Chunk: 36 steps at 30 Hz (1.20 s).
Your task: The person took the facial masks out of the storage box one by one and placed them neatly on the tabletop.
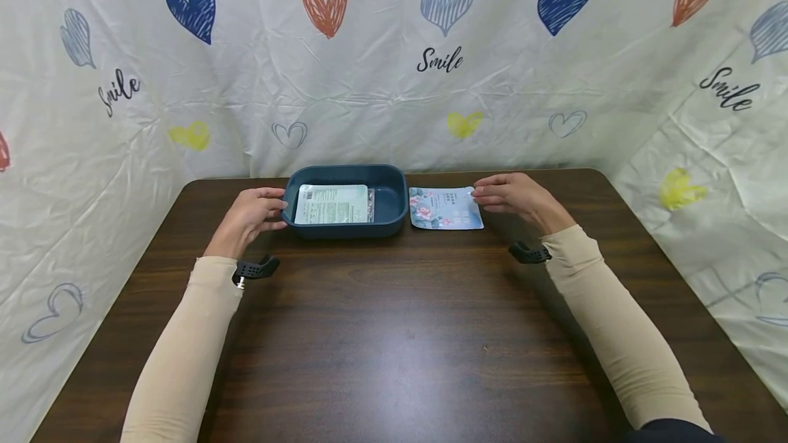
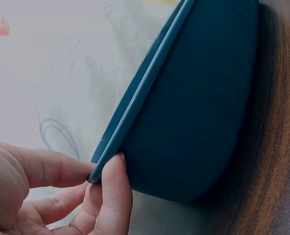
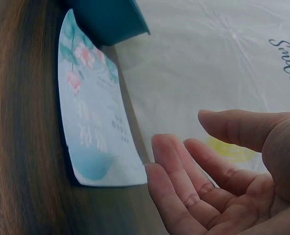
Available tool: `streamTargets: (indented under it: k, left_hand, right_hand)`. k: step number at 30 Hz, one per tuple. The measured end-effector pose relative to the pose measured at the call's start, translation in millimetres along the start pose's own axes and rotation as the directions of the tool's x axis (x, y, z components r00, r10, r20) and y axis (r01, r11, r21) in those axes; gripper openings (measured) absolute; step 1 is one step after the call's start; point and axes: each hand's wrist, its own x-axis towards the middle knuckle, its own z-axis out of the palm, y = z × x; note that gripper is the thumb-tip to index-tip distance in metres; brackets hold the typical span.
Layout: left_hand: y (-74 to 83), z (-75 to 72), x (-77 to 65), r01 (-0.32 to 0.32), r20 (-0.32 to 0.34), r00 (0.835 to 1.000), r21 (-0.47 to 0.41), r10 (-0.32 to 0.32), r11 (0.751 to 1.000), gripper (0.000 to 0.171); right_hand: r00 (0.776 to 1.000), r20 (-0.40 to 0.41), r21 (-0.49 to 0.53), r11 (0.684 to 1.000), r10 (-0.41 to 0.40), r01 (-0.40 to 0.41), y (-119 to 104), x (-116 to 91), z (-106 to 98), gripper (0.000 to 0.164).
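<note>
A dark blue plastic tub (image 1: pixel 345 231) stands at the far side of the table, with a pale green printed packet (image 1: pixel 332 205) lying flat inside. Another packet in the tub, clear-edged, peeks out under its right side. My left hand (image 1: pixel 249 216) pinches the tub's left rim between thumb and fingers, as the left wrist view shows at close range. Right of the tub, a light blue flat packet with pink flowers (image 1: pixel 446 209) lies on the table. My right hand (image 1: pixel 517 198) is at that packet's right edge, fingertips right by it, fingers loosely spread and thumb apart.
The dark brown wooden table (image 1: pixel 382 333) extends toward me. Behind it and on both sides hangs a white cloth (image 1: pixel 369 87) printed with hearts and "Smile" lettering, close to the table's far edge. Both wrists wear black straps (image 1: pixel 255 269).
</note>
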Motion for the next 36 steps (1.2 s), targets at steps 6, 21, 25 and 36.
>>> streamTargets:
  k: [6, 21, 25, 36]
  left_hand:
    - [-0.1, -0.9, -0.2, -0.001, 0.010, 1.000, -0.015, 0.001, 1.000, 0.050]
    - [1.1, 2.2, 0.3, 0.001, 0.003, 1.000, 0.005, -0.001, 1.000, 0.050]
    - [-1.2, 1.1, -0.2, 0.005, 0.006, 1.000, 0.006, -0.005, 1.000, 0.051]
    - [0.0, 0.7, 1.8, 0.010, 0.003, 1.000, -0.004, -0.010, 1.000, 0.050]
  right_hand:
    - [1.000, 0.006, 0.059, 0.998, 0.003, -0.003, -9, 1, 7, 0.052]
    - [0.999, 0.040, 0.090, 0.995, -0.036, 0.032, -27, 8, 26, 0.050]
    - [0.998, 0.060, 0.117, 0.993, -0.036, 0.029, -31, 13, 36, 0.048]
    - [0.989, 0.134, 0.194, 0.980, -0.070, 0.043, -50, 24, 70, 0.047]
